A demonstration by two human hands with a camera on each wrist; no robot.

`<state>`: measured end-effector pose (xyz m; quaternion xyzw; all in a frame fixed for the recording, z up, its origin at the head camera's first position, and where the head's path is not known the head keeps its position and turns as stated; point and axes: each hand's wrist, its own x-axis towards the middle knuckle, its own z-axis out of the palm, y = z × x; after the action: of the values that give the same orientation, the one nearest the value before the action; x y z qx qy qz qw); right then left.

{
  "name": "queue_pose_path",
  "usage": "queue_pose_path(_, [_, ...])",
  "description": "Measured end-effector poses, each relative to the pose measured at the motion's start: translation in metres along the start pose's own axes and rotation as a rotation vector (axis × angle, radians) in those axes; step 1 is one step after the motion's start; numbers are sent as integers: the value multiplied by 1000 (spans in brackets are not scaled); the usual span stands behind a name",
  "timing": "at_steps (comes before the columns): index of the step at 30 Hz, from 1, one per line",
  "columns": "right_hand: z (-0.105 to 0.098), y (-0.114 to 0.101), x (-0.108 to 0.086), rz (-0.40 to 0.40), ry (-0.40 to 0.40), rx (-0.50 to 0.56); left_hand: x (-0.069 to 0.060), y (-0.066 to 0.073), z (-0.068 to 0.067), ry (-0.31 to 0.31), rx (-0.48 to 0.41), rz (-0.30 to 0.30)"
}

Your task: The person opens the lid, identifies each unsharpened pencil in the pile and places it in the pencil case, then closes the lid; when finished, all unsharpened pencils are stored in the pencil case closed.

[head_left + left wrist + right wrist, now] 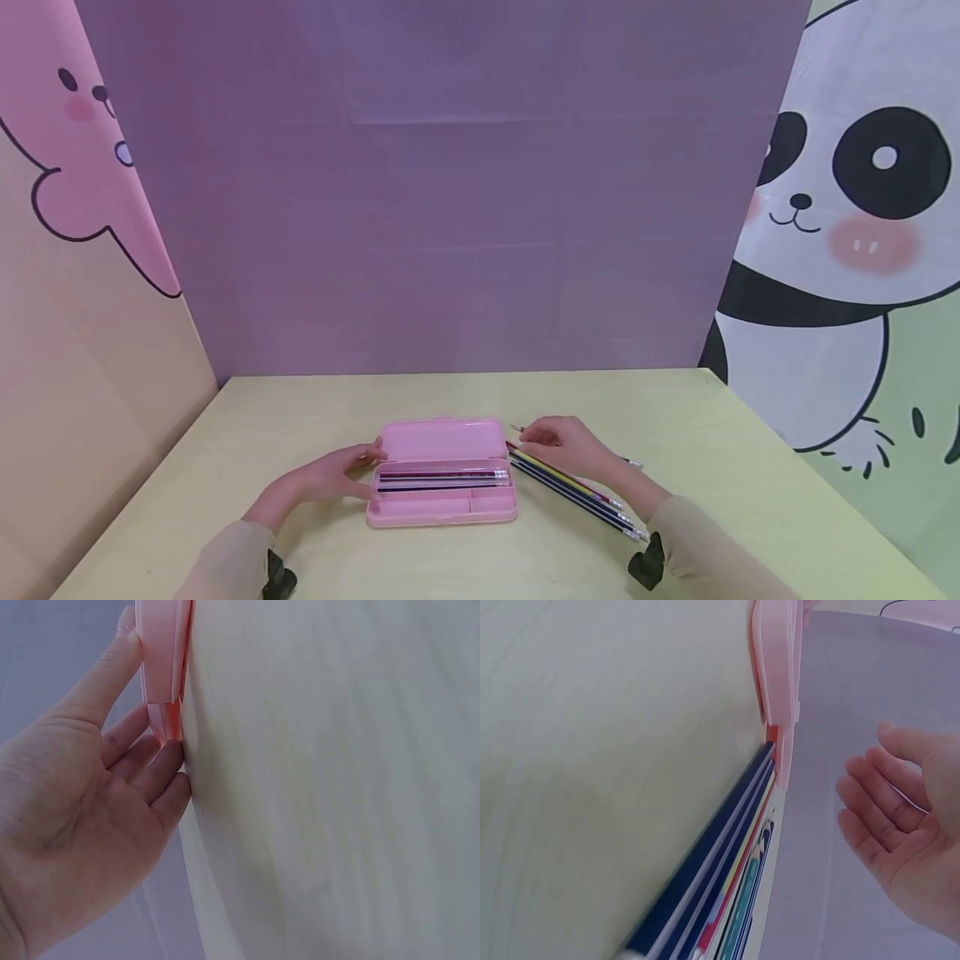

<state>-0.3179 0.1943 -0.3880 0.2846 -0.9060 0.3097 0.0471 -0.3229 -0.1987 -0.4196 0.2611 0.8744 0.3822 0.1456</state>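
Note:
An open pink pencil case (442,515) lies on the table, with several pencils (442,479) side by side in its long compartment. My left hand (330,477) touches the case's left end, thumb at the near part and fingers by the lid; the left wrist view shows the same hand (97,802) against the pink plastic (161,652). To the right of the case lies a slanted bundle of pencils (577,493), dark, yellow and red. My right hand (570,443) is over the bundle's far end; in the right wrist view this hand (915,817) has loosely bent fingers, holding nothing visible.
The pale wooden table (300,408) extends around the case. More pencils, one of them green (740,907), lie beside the bundle in the right wrist view. Behind the table hangs a purple backdrop (450,208), with a panda picture (825,292) at the right.

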Motion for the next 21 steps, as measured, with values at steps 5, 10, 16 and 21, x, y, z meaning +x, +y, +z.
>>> queue_pose_path(5, [-5,7,-7,26,-1,-10,0,0,0,0,3,-3])
queue_pose_path(10, [-11,13,-15,37,9,-23,0,1,0,3,3,1])
queue_pose_path(16, [-17,23,-26,52,9,-37,0,3,1,5,3,0])
queue_pose_path(21, [-21,28,-34,46,5,-31,0,3,1,8,2,-6])
